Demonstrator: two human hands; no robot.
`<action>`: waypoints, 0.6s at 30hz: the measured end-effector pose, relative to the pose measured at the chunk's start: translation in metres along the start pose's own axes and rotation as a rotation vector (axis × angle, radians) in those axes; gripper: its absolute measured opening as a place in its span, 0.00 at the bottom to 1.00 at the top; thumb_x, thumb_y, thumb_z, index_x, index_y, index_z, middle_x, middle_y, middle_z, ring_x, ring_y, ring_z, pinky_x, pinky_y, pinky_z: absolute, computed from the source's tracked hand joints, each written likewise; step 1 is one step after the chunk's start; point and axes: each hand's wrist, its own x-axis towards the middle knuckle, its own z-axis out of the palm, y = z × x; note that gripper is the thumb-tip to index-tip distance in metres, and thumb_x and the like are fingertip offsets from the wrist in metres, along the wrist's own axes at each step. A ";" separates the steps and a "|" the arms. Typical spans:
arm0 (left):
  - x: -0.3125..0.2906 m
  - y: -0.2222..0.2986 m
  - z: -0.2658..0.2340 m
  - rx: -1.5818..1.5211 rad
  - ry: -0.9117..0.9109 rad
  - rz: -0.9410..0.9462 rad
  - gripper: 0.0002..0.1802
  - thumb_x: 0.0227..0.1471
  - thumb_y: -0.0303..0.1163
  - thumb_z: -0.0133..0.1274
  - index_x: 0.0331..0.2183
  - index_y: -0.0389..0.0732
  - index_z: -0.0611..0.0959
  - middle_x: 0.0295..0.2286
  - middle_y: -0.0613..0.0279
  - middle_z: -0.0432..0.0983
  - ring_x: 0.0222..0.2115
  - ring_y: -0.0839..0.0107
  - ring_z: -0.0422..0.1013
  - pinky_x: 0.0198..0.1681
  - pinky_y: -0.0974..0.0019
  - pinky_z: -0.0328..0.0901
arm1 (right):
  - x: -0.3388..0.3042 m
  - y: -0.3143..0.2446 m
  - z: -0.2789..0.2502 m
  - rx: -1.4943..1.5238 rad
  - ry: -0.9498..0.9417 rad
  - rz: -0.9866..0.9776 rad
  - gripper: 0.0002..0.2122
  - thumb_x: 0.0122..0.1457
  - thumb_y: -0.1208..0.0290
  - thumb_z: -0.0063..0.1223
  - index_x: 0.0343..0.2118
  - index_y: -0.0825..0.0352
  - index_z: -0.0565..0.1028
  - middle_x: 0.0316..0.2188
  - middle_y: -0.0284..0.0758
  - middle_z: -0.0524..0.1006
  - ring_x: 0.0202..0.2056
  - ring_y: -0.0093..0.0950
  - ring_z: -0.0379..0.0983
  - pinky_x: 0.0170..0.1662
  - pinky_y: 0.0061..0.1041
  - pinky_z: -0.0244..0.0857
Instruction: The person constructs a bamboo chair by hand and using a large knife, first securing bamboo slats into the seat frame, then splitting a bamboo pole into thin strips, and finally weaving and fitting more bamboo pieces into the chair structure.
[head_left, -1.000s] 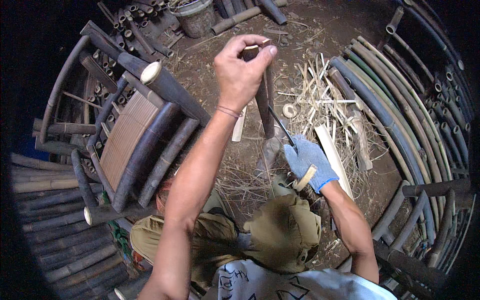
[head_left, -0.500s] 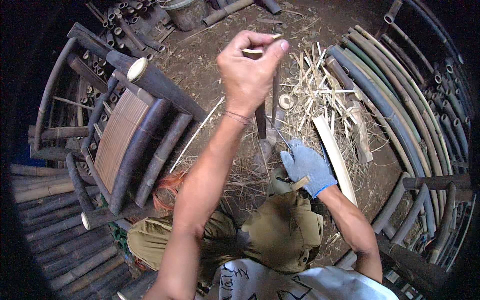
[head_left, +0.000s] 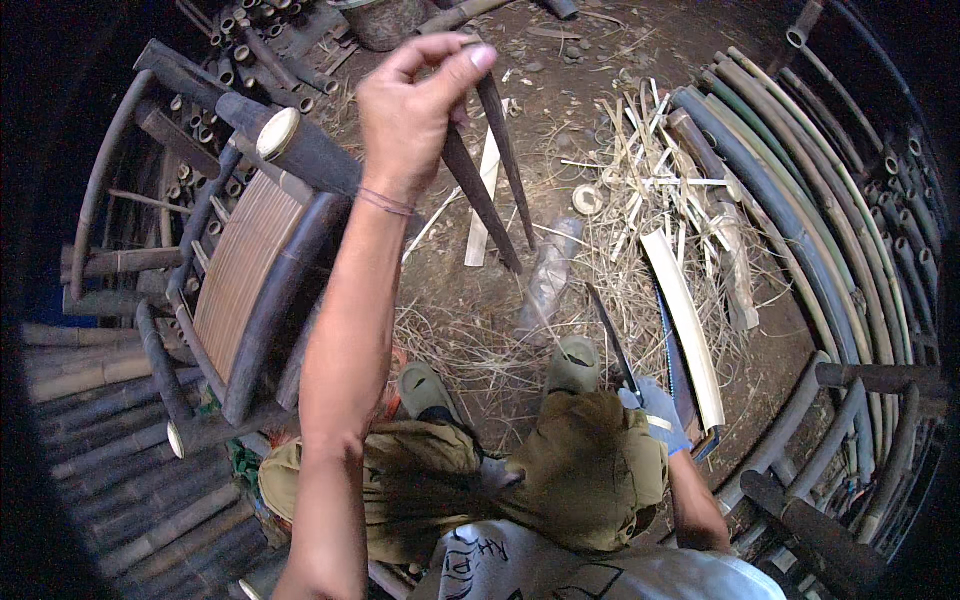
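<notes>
My bare left hand is raised at the upper middle, thumb and fingers closed on dark bamboo strips. Two long tapering lengths slant down from it, their points apart above the littered ground. Whether they join inside the hand is hidden. Down by my right knee, my right hand, in a blue-grey glove, is closed round a knife. Its dark, narrow blade points up and away from me, apart from the strips. A pale bamboo strip shows behind the dark ones.
Thin shavings litter the ground before my shoes. A pile of pale bamboo offcuts lies ahead right, beside a split pale bamboo length and a blue-edged saw. A bamboo chair stands left; long poles curve along the right.
My left hand has moved left and slightly up, carrying the dark strips. My right hand has drawn back toward my knee with the knife, away from the strips.
</notes>
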 end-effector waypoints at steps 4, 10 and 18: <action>0.007 -0.042 0.002 0.304 -0.189 0.296 0.12 0.45 0.36 0.68 0.32 0.41 0.87 0.40 0.65 0.77 0.43 0.76 0.70 0.46 0.68 0.65 | -0.021 0.005 -0.009 0.084 0.100 0.083 0.18 0.61 0.58 0.50 0.41 0.71 0.74 0.30 0.48 0.77 0.33 0.43 0.75 0.39 0.37 0.68; -0.005 -0.025 0.030 -0.078 -0.524 -0.021 0.12 0.51 0.35 0.64 0.37 0.40 0.83 0.37 0.63 0.79 0.39 0.74 0.75 0.44 0.69 0.70 | -0.043 0.013 -0.013 0.025 0.351 0.063 0.19 0.60 0.59 0.53 0.49 0.67 0.73 0.25 0.40 0.74 0.27 0.33 0.72 0.33 0.35 0.66; -0.083 -0.205 0.020 0.407 -0.390 -0.203 0.17 0.58 0.38 0.54 0.44 0.36 0.81 0.36 0.47 0.81 0.38 0.64 0.77 0.43 0.60 0.70 | -0.023 0.031 -0.018 0.193 0.601 -0.021 0.20 0.59 0.69 0.52 0.53 0.73 0.70 0.40 0.43 0.76 0.44 0.33 0.71 0.51 0.31 0.63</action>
